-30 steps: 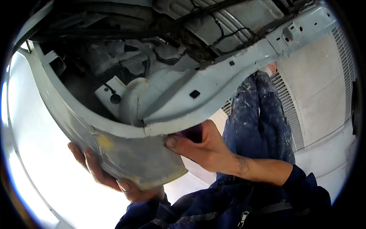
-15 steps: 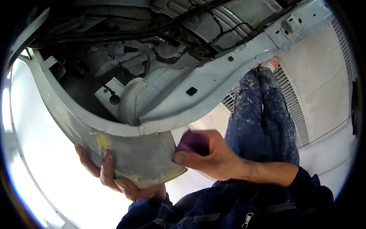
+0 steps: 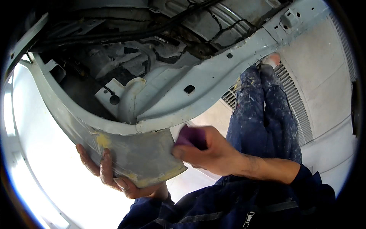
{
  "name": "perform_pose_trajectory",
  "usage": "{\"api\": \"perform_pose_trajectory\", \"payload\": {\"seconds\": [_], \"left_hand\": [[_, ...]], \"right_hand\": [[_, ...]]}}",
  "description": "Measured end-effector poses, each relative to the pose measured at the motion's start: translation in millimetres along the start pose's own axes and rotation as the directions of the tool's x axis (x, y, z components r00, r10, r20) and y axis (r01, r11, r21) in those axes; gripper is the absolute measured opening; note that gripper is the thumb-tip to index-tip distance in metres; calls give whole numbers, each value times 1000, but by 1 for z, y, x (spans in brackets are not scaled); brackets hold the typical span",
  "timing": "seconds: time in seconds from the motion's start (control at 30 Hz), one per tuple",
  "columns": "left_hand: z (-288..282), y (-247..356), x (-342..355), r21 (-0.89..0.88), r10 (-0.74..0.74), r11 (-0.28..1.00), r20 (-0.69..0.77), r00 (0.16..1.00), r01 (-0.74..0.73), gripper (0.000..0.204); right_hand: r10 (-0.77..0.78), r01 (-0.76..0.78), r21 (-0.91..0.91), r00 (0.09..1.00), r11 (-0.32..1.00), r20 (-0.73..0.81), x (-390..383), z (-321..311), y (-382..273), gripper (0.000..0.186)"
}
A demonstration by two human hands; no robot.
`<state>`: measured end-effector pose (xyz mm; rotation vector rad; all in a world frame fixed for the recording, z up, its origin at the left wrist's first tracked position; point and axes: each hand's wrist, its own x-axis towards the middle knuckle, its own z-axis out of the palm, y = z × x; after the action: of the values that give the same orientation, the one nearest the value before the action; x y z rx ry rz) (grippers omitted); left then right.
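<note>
A curved grey vehicle body panel bends round below the open bay, with dull sanded patches and yellowish filler on its face and lower edge. Against its outer side lies my left hand, fingers spread and dusty, part of the palm hidden. My right hand is closed on a bent piece of purple sandpaper, thumb in front and fingers curled behind. That sandpaper is at the panel's right end; the hand is slightly blurred, and the exact contact cannot be made out.
A pale metal flange runs along the panel's top and on to a long rail at upper right. Black cables cross the bay. My paint-spotted trousers stand beside a floor grating. A bright white surface lies left.
My right hand has shifted slightly upward with the purple sandpaper, along the panel's right end. My left hand stays nearly where it was on the panel.
</note>
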<state>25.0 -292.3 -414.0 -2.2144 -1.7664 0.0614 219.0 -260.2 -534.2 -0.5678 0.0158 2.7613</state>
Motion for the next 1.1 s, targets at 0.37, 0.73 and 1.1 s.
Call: {"api": "perform_pose_trajectory", "payload": {"seconds": [0.37, 0.73, 1.1], "left_hand": [[4, -4, 2, 24, 35, 999, -52, 998, -34, 84], [-3, -7, 5, 114, 213, 971, -3, 977, -212, 86], [3, 1, 13, 72, 217, 974, -41, 975, -214, 69]], "right_hand": [[-218, 219, 0, 974, 976, 67, -2, -4, 4, 18], [-244, 246, -36, 969, 969, 48, -2, -3, 16, 17], [-354, 342, 202, 935, 918, 24, 10, 0, 32, 22]]}}
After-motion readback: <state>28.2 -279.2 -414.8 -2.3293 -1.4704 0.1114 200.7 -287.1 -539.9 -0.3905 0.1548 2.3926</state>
